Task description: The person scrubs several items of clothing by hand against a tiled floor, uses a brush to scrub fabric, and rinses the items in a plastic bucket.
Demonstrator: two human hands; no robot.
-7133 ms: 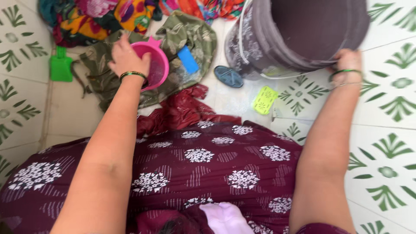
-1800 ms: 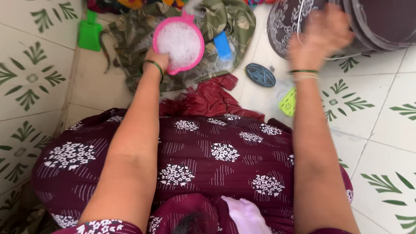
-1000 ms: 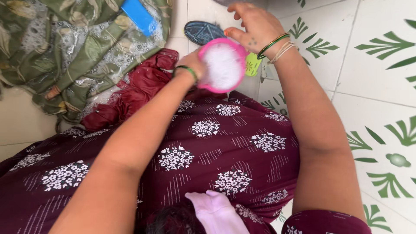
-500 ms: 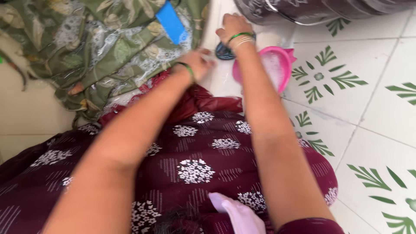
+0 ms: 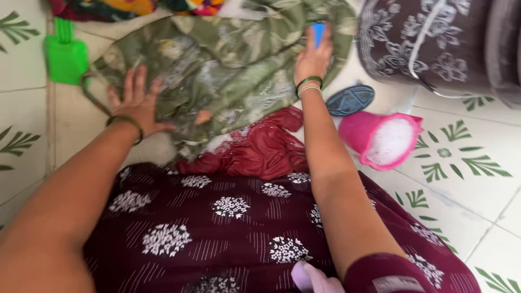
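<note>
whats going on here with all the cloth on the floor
A person is crouched over a wet, soapy green patterned cloth spread on the tiled floor. Their left hand presses flat on the cloth, while the right hand has a grip on a blue bar at its far side. A pink mug full of suds lies tipped by a dark red garment.

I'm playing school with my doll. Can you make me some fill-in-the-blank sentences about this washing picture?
1. The left hand presses flat on the ____ cloth.
2. The right hand grips a ____ brush.
3. The pink mug holds white ____.
4. Beside the bucket lies a dark blue oval ____.

Missing words: green; blue; foam; soap
</note>
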